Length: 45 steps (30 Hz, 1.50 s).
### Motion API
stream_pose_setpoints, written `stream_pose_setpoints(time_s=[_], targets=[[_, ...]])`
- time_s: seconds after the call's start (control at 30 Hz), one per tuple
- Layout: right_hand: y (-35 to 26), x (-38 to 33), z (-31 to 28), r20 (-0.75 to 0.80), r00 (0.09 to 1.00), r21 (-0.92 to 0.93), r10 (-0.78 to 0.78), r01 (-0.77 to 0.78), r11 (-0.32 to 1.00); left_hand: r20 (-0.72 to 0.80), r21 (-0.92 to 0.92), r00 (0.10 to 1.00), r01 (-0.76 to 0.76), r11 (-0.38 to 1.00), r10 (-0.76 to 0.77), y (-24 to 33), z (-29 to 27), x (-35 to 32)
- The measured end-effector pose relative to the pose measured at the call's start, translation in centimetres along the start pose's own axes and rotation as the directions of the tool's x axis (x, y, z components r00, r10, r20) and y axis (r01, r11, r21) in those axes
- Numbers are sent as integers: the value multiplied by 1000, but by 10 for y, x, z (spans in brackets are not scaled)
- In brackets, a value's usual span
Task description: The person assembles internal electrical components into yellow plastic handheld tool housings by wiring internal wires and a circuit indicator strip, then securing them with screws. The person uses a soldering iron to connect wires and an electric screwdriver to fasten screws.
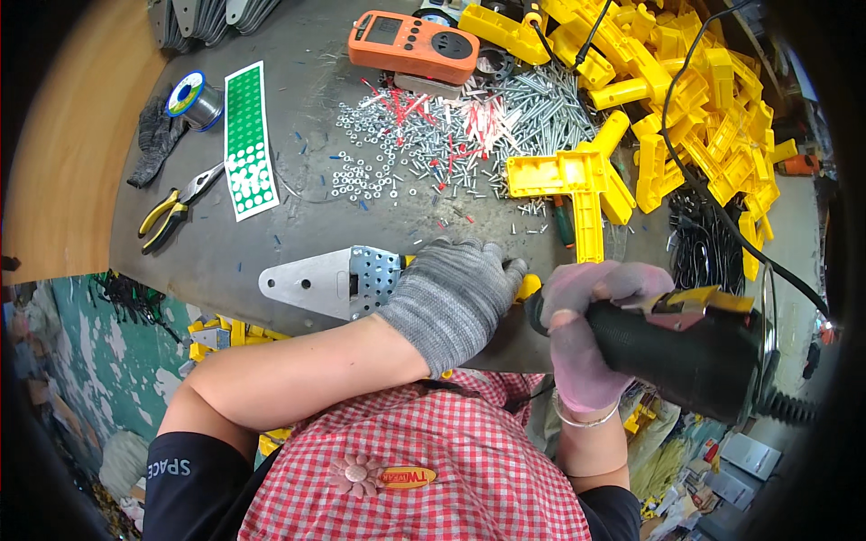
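Note:
My left hand (456, 293), in a grey knit glove, is closed over a yellow-handled tool near the table's front edge. From under it a tapered silver metal plate (311, 282) with two holes and a perforated metal guard (374, 278) point left. The yellow handle end (528, 288) shows past my fingers. My right hand (591, 325), in a pinkish glove, is wrapped round a black power screwdriver (686, 356) with a metal hanger loop. Its front end reaches the yellow handle; whether it touches is hidden by my hands.
Loose screws (546, 108), nuts (361, 176) and red-and-white small parts (487, 122) cover the middle. Yellow plastic shells (695, 117) pile at right; two lie nearer (577, 176). An orange meter (413, 45), solder spool (194, 99), pliers (176, 209) and green sticker sheet (249, 135) lie beyond.

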State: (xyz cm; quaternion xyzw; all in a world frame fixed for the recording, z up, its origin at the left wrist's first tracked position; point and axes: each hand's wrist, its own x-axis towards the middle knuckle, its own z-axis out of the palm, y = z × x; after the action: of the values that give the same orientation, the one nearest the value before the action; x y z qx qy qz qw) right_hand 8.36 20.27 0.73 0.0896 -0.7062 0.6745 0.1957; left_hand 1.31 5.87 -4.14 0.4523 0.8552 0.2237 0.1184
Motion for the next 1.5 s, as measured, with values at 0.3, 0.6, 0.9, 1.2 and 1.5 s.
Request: stream_pose_setpoints(time_s=[0.3, 0.6, 0.9, 1.2, 1.5], targets=[[-65, -14, 37, 254, 965, 145, -63, 26, 989, 127, 16, 992, -4, 1000, 2, 0, -9, 15], [-59, -44, 53, 215, 962, 45, 167, -180, 983, 142, -29, 988, 62, 998, -57, -36, -60, -2], [-40, -24, 60, 316, 948, -6, 33, -33, 999, 36, -117, 996, 87, 989, -84, -60, -42, -29], [-50, -22, 53, 252, 960, 101, 120, -150, 984, -148, -145, 927, 325, 935, -345, -54, -36, -94], [-36, 0, 75, 433, 901, 102, 34, -87, 991, 121, -189, 986, 138, 972, -116, -70, -50, -48]])
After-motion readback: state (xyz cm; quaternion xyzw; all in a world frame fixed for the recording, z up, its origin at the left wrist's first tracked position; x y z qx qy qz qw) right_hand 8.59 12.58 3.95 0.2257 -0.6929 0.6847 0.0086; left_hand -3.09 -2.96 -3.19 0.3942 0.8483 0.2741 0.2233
